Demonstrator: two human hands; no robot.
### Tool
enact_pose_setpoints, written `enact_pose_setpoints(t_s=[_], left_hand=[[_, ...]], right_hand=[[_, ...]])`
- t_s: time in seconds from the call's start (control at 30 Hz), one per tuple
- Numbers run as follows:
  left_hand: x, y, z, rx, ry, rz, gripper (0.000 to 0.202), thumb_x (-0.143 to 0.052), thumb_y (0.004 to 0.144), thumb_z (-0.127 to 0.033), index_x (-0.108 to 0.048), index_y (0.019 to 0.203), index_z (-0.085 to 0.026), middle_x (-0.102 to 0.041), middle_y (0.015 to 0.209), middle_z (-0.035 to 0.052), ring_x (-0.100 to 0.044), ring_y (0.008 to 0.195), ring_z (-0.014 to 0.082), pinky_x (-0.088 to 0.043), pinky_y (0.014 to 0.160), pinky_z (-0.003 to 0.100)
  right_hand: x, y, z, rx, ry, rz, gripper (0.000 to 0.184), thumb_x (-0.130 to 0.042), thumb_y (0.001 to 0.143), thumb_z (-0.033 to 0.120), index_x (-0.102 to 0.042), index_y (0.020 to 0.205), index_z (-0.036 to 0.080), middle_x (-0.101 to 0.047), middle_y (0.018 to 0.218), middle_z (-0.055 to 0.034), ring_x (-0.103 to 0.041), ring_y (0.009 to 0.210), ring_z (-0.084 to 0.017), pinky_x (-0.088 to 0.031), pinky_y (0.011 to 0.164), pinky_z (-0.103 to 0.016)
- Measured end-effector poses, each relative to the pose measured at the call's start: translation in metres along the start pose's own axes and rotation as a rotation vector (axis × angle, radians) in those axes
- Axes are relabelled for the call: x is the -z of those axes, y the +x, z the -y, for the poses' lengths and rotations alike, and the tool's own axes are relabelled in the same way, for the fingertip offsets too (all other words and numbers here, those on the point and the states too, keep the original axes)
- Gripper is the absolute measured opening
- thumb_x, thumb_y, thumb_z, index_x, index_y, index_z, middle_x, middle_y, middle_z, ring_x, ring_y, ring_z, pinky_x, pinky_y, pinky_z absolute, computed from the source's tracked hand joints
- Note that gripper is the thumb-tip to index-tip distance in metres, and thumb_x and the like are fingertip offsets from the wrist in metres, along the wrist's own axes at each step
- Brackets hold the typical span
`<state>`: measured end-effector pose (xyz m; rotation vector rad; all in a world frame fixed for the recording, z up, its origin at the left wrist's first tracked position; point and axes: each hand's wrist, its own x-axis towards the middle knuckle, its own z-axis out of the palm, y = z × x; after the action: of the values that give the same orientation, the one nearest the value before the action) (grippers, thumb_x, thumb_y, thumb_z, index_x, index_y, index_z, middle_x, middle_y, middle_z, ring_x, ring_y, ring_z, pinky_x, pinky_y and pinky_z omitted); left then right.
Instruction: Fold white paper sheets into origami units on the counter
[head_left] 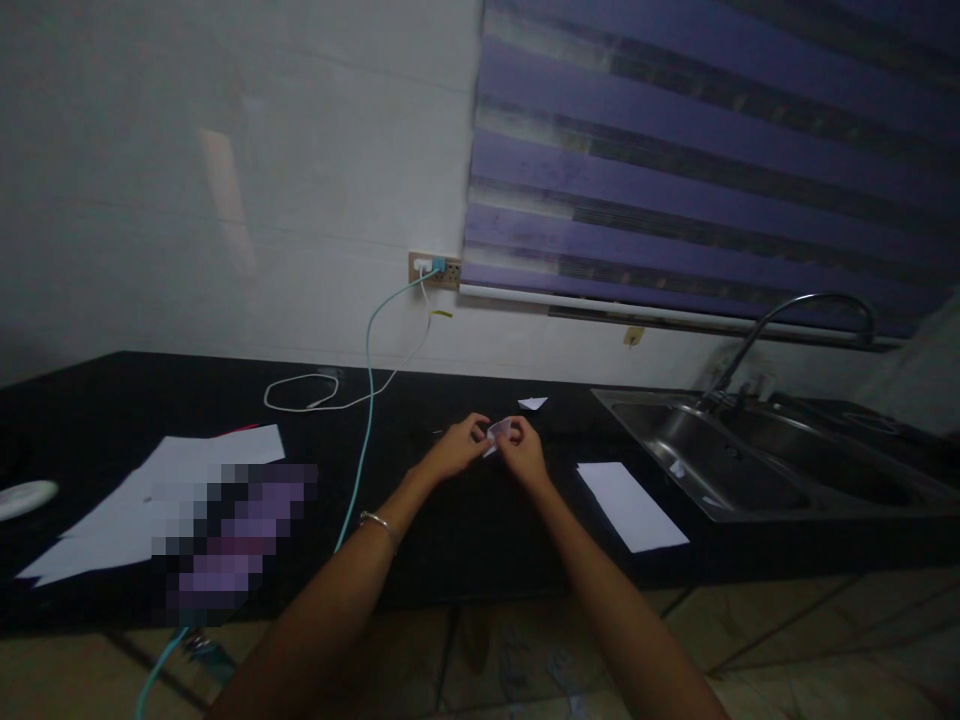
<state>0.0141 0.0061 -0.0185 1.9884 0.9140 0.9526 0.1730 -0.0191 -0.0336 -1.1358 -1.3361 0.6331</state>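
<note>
Both of my hands meet over the black countertop (480, 540), holding a small folded piece of white paper (498, 430) between them. My left hand (463, 446) grips its left side with thumb and fingers. On the right side, my right hand (523, 450) pinches the same paper. The fingers cover much of it, so its exact folded shape is hard to make out. Just behind my right hand lies a small folded paper boat (533, 403). To the right, a stack of white rectangular paper (631, 506) rests flat.
Large white sheets (169, 490) lie at the left, partly under a blurred-out patch. A teal cable (367, 430) and a white cable (300, 407) run from the wall socket (435, 270). At the right is a steel sink (720, 470) with a curved faucet (772, 320).
</note>
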Motion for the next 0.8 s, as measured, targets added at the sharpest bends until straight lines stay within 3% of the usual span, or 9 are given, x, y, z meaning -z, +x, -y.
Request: enact_pose_setpoints(t_s=[0.2, 0.47, 0.57, 0.67, 0.8], left_hand=[[-0.002, -0.003, -0.009, -0.010, 0.213, -0.087, 0.029, -0.056, 0.078, -0.023, -0.062, 0.106, -0.018, -0.065, 0.075, 0.0046, -0.058, 0.065, 0.0167, -0.037, 0.058, 0.024], [-0.001, 0.000, -0.008, 0.032, -0.071, 0.005, 0.028, -0.046, 0.083, -0.023, -0.064, 0.101, -0.012, -0.061, 0.063, 0.0027, -0.058, 0.049, 0.0133, -0.040, 0.051, 0.022], [0.003, 0.002, -0.005, 0.115, -0.268, 0.099, 0.030, -0.051, 0.081, -0.032, -0.062, 0.098, -0.010, -0.063, 0.070, 0.0048, -0.062, 0.053, 0.0142, -0.035, 0.042, 0.019], [0.006, 0.003, -0.003, 0.243, -0.483, 0.192, 0.049, -0.045, 0.083, -0.055, -0.060, 0.100, -0.012, -0.065, 0.081, 0.0078, -0.066, 0.061, 0.0163, -0.034, 0.040, 0.018], [0.006, 0.004, -0.002, 0.272, -0.439, 0.228, 0.066, -0.036, 0.081, -0.070, -0.062, 0.092, -0.009, -0.066, 0.076, 0.0093, -0.064, 0.059, 0.0148, -0.034, 0.040, 0.017]], right_hand=[[-0.002, -0.001, -0.001, 0.004, -0.022, 0.033, 0.026, -0.061, 0.071, 0.032, -0.051, 0.092, 0.019, -0.057, 0.058, 0.0036, -0.055, 0.052, -0.014, -0.042, 0.050, -0.023], [0.001, 0.000, 0.000, 0.035, -0.057, 0.020, 0.027, -0.058, 0.071, 0.029, -0.048, 0.094, 0.020, -0.054, 0.059, 0.0051, -0.053, 0.051, -0.013, -0.040, 0.048, -0.022], [0.003, -0.002, 0.005, 0.099, -0.118, 0.016, 0.021, -0.055, 0.073, 0.027, -0.049, 0.092, 0.020, -0.052, 0.060, 0.0050, -0.052, 0.052, -0.013, -0.041, 0.050, -0.022], [0.004, -0.006, 0.012, 0.166, -0.212, 0.029, 0.019, -0.053, 0.075, 0.027, -0.051, 0.092, 0.019, -0.051, 0.060, 0.0053, -0.050, 0.052, -0.012, -0.040, 0.051, -0.022], [0.005, -0.009, 0.017, 0.195, -0.250, 0.061, 0.020, -0.051, 0.074, 0.023, -0.051, 0.093, 0.020, -0.052, 0.064, 0.0046, -0.051, 0.052, -0.012, -0.040, 0.051, -0.022]])
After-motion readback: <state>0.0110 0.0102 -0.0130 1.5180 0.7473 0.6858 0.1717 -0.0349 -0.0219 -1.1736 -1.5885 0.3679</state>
